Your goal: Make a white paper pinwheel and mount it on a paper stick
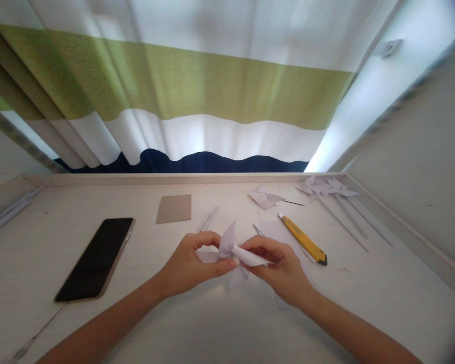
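Observation:
A white paper pinwheel is held up above the table between both hands, its folded blades pointing several ways. My left hand pinches it from the left, thumb near the centre. From the right, my right hand grips a blade with thumb and fingers closed. Beneath and behind the right hand lies a sheet of white paper, partly hidden. A thin pointed metal tool sticks out just beyond the right fingers; its other end is hidden. Some narrow white paper sticks lie behind the left hand.
A yellow utility knife lies right of the hands. Farther back are a folded paper piece and several pinwheels on sticks. Leftward sit a brown cardboard square and a phone. A striped curtain hangs behind the table's raised edge.

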{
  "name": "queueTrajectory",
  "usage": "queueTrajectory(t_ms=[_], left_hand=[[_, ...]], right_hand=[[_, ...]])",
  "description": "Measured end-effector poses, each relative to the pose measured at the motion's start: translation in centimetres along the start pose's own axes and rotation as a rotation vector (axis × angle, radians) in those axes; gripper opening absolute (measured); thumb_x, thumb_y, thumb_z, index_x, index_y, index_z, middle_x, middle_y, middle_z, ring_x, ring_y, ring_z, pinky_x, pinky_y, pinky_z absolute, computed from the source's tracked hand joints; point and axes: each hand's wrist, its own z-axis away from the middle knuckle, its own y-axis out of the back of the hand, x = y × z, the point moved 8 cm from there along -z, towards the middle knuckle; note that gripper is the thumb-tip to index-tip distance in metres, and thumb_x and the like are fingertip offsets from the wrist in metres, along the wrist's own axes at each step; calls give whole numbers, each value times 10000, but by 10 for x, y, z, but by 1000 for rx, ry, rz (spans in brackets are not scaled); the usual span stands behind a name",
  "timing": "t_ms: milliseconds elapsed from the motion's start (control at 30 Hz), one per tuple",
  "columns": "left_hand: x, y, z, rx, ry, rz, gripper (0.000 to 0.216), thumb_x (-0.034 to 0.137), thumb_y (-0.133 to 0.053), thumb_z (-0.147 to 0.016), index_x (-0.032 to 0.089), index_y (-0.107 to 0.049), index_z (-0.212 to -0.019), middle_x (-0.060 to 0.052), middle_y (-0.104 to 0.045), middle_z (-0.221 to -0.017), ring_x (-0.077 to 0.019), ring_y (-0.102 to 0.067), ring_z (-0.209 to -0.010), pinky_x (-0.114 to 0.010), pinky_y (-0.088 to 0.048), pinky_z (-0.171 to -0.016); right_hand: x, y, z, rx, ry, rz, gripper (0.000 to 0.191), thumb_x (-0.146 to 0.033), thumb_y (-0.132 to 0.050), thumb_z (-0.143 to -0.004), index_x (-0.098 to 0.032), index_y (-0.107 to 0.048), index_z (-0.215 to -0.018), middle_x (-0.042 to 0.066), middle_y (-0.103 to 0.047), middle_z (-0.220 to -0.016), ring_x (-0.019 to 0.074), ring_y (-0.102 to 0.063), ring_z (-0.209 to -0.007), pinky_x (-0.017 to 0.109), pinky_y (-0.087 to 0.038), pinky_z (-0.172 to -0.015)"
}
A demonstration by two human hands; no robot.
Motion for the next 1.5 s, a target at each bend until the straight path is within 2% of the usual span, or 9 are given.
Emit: queueTrajectory(t_ms=[200,367,533,667,867,1167,1267,1400,1500], left_hand=[[8,2,4,40,-82,-46,185,294,-632,-684,152,-639,-803,-20,-656,-814,-165,-596,-764,-250,-438,-727],[14,6,8,104,-180,-131,146,280,-649,-671,176,-637,-773,-3,-639,-764,-146,-577,-731,-244,-424,-712],[20,9,11,194,-246,-191,221,331,-713,-593,173,-632,-724,-13,-632,-710,-156,-569,-690,-257,-424,-669],[25,11,13,258,-314,-252,156,279,-702,-614,183,-625,-711,2,-628,-677,-143,-560,-666,-260,-408,-685],[28,10,14,278,-369,-302,224,307,-723,-586,173,-625,-736,-6,-635,-687,-148,-564,-668,-265,-403,-693],[31,13,14,313,-410,-291,147,233,-692,-609,159,-617,-711,-12,-630,-669,-136,-560,-656,-246,-413,-669],[28,14,13,278,-371,-247,134,239,-677,-627,163,-624,-724,-7,-627,-683,-133,-561,-667,-233,-415,-663],[12,14,8,191,-172,-183,161,298,-653,-659,165,-637,-748,-6,-637,-729,-149,-570,-701,-237,-419,-667],[-1,14,5,150,-27,-87,220,345,-641,-672,159,-635,-791,-9,-647,-760,-165,-583,-726,-246,-434,-668]], right_hand=[[-7,-2,2,40,55,64,96,-204,-643,-671,-188,-601,-756,-1,-628,-725,131,-594,-692,233,-480,-646],[-11,-2,3,68,92,160,90,-173,-620,-676,-186,-587,-758,5,-620,-720,136,-584,-681,242,-474,-630],[-12,-3,3,68,117,222,117,-144,-605,-671,-192,-580,-775,6,-628,-751,146,-591,-707,252,-469,-650],[-10,-4,3,71,115,225,132,-141,-606,-668,-195,-580,-786,5,-630,-766,151,-593,-730,257,-468,-671],[-10,-3,3,89,129,246,196,-79,-586,-659,-203,-589,-810,-8,-634,-778,141,-596,-733,244,-465,-676],[-14,-4,0,85,150,249,145,-171,-627,-678,-199,-594,-816,8,-638,-791,147,-600,-751,255,-479,-696],[-15,-4,0,67,157,240,151,-224,-637,-685,-204,-601,-830,18,-643,-818,153,-599,-772,262,-485,-707],[-15,-2,1,65,148,266,177,-243,-635,-686,-211,-599,-856,13,-639,-792,153,-596,-727,279,-495,-685],[-15,-2,2,60,131,241,259,-231,-644,-677,-239,-575,-926,13,-624,-906,163,-583,-837,306,-484,-765]])
